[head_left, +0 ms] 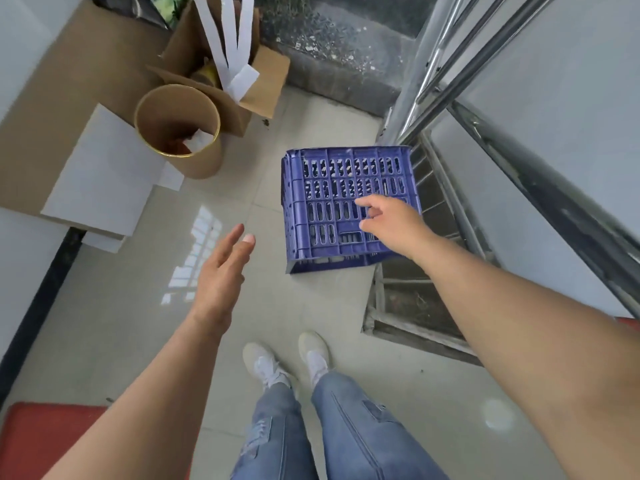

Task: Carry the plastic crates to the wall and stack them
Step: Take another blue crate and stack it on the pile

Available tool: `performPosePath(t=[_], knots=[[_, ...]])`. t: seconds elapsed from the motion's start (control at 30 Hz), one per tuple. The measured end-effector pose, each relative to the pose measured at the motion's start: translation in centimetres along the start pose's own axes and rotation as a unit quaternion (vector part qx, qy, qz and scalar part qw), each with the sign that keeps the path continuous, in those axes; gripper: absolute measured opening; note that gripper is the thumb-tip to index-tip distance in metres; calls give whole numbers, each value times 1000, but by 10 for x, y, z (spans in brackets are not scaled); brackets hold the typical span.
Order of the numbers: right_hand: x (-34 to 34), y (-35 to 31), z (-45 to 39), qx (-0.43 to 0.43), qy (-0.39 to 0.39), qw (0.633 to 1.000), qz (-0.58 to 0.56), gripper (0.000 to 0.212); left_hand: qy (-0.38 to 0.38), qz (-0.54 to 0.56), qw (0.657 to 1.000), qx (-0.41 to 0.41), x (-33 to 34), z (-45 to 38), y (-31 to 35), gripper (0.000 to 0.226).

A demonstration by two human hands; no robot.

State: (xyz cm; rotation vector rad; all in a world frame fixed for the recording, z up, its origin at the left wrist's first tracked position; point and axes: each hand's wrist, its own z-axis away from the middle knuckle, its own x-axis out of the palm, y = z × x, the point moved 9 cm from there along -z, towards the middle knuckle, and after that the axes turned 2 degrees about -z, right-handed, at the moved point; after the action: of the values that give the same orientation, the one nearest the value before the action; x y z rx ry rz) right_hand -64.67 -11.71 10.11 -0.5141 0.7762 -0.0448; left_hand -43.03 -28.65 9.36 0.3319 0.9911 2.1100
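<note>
A blue slotted plastic crate [332, 188] lies upside down on the tiled floor, close to a metal railing on its right. My right hand [391, 223] hovers over the crate's near right part, fingers loosely spread and holding nothing; whether it touches the plastic I cannot tell. My left hand [221, 271] is in the air to the left of the crate, apart from it, fingers straight and empty.
A round cardboard tub [180, 133] and an open cardboard box [225, 64] with white strips stand at the back left beside flat white boards [100, 178]. The steel railing [467, 74] and a floor grate [415, 299] run along the right. A red mat [45, 441] lies at the lower left.
</note>
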Motion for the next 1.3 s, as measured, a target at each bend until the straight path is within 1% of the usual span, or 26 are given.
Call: performPosePath(t=[0.17,0.33,0.47,0.6,0.67,0.73,0.87,0.97,1.1,1.3], knots=[[31,23,-24,-9,-57,996,67,50,3,31,999,-10,22,-13,-22,44],[63,39,-40,-26,-92,984,151,52,23,48,998,-17,18,-23,-48,43],[77,58,-53,-29,-90,974,206,53,36,54,997,-36,13,-33,-79,42],[89,76,-69,-38,-77,950,300,56,34,64,996,-43,14,-42,-108,42],[98,86,-76,-33,-76,942,326,57,35,70,996,-41,15,-47,-120,41],[106,93,-82,-31,-67,943,324,57,37,76,996,-39,17,-51,-131,41],[116,100,-87,-27,-31,965,261,58,48,94,993,-47,19,-64,-156,39],[121,100,-89,-41,-17,971,236,57,60,106,991,-53,19,-74,-174,41],[135,90,-91,-51,-10,974,220,60,77,117,988,-57,17,-83,-193,40],[157,68,-87,-84,28,965,248,59,101,139,983,-58,5,-87,-211,40]])
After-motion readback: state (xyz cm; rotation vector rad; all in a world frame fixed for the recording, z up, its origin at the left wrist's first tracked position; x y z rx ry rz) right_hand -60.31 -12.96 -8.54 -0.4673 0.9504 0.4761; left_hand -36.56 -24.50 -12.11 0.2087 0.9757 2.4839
